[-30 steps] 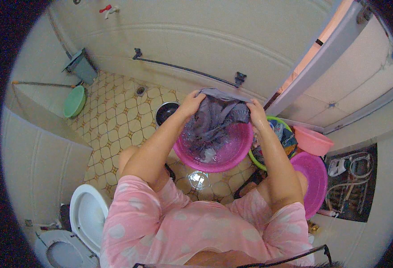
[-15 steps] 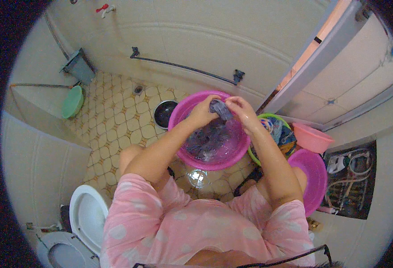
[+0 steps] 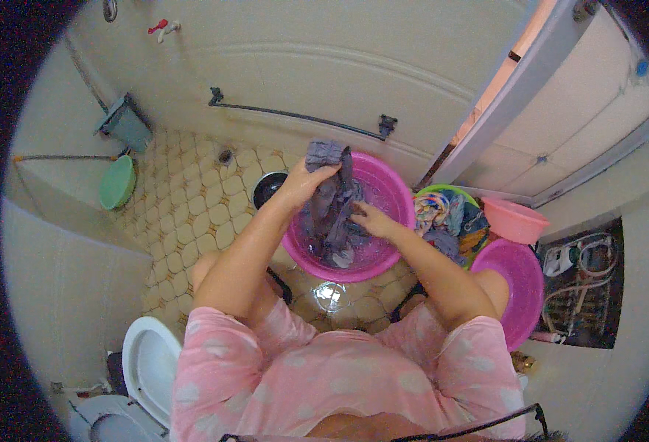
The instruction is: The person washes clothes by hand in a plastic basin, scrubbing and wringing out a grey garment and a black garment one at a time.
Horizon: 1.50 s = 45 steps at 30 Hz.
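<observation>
In front of me a magenta basin [image 3: 407, 202] stands on the floor with water in it. A wet dark grey-purple garment [image 3: 330, 210] hangs down into the basin, its upper end raised by the far left rim. My left hand [image 3: 306, 183] is closed around that upper part, with cloth bunched above the fingers. Inside the basin, my right hand [image 3: 374, 219] grips a lower fold of the same garment; its fingertips are partly hidden by cloth. The garment's lowest part lies in the water.
A dark bowl [image 3: 265, 190] touches the basin's left side. To the right are a green basin [image 3: 442, 188] of clothes, a pink basin [image 3: 516, 221] and another magenta basin [image 3: 520, 295]. A wall bar [image 3: 295, 114] runs behind. A toilet seat [image 3: 151, 368] is at lower left.
My left hand has moved left, lifting the garment's upper end toward the far left rim. My right hand has come down and nearer. The bunched cloth is now stretched out lengthwise.
</observation>
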Motion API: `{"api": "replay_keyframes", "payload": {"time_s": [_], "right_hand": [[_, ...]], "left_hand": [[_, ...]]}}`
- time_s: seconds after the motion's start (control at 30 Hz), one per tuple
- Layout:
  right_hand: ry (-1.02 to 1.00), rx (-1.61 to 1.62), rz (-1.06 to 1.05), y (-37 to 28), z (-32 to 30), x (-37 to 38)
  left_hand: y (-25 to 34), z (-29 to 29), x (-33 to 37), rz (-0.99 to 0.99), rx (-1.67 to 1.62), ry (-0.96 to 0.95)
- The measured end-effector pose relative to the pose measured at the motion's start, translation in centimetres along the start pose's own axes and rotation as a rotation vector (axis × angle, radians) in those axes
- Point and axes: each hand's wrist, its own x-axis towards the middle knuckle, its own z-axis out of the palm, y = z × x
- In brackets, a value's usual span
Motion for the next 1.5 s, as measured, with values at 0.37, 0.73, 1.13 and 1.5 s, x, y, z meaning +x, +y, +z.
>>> {"api": "replay_keyframes", "payload": {"time_s": [0.37,0.73,1.13,1.5], "right_hand": [[0.148,0.056,0.044,0.1,0.8,-0.6],[0.518,0.449,-0.117,-5.7,-6.5,-1.7],[0.2,0.211,-0.171,-13.2,-7.9,-2.5],[-0.301,0.566,0.046,-6.1,-6.6,-3.3]], "left_hand": [[-2.7,-4.8,-0.3,-0.022,-0.25,0.118],[-5.2,-5.8,0.4,-0.111,-0.185,0.091],[-7.1,2.7,0.1,0.04,0.112,-0.094],[-3.9,1.3,-1.3,-0.005,-0.151,-0.181]]}}
